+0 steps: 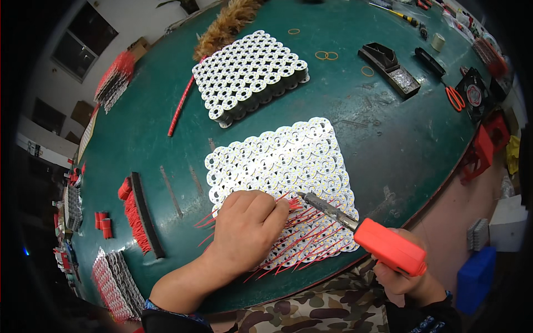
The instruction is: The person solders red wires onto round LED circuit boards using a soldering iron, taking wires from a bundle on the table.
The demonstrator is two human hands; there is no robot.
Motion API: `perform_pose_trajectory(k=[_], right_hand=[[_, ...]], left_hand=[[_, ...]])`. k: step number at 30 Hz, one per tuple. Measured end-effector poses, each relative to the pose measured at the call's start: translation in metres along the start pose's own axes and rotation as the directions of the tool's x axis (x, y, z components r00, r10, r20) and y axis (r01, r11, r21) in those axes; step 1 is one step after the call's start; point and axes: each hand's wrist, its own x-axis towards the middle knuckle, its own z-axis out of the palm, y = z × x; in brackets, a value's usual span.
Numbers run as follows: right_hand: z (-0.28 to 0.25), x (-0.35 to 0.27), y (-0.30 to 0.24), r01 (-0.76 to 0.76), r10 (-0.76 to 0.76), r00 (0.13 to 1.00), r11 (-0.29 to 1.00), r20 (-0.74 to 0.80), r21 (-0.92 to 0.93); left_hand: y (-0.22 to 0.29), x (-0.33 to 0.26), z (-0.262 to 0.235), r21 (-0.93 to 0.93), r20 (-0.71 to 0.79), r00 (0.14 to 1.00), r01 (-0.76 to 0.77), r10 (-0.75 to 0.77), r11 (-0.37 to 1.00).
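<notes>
A sheet of joined white round LED circuit boards [272, 158] lies flat on the table in front of me. My left hand [244, 230] rests over its near left part, fingers closed around a bundle of thin red wires [294, 204]. More red wires [313, 233] lie slantwise across the near rows of boards, their ends sticking out past the edge. My right hand [402, 275] grips the orange handle of a soldering iron [388, 244]. The iron's dark tip points left, close to the wire ends beside my left fingers; whether it touches a board cannot be made out.
Beyond the sheet stands a stack of similar boards [247, 77], with a feather duster [180, 105] behind it. At left are red wire bundles [139, 222] beside a dark bar [145, 216], and wired boards [116, 283]. Rubber bands [326, 55], a black holder [388, 71] and orange-handled scissors [455, 97] lie at far right.
</notes>
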Motion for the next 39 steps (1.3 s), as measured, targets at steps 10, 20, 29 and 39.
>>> perform_pose_trajectory(k=[10,20,29,39], right_hand=[[0.001,0.0,-0.001,-0.014,0.014,1.0,1.0,0.019,-0.01],[-0.002,0.0,-0.004,-0.044,0.046,0.998,0.999,0.038,-0.03],[-0.006,-0.011,0.001,0.002,-0.004,1.0,0.998,-0.022,-0.07],[-0.014,-0.02,0.001,-0.038,0.035,0.999,0.99,-0.02,-0.139]], left_hand=[[0.001,0.002,-0.001,0.011,0.024,1.0,0.005,-0.006,1.0],[0.003,0.005,-0.003,0.027,0.038,0.999,0.007,-0.008,1.0],[0.004,0.006,-0.004,0.033,0.033,0.999,0.008,-0.009,0.999],[-0.001,0.012,-0.011,-0.21,0.035,0.984,0.178,-0.174,0.961]])
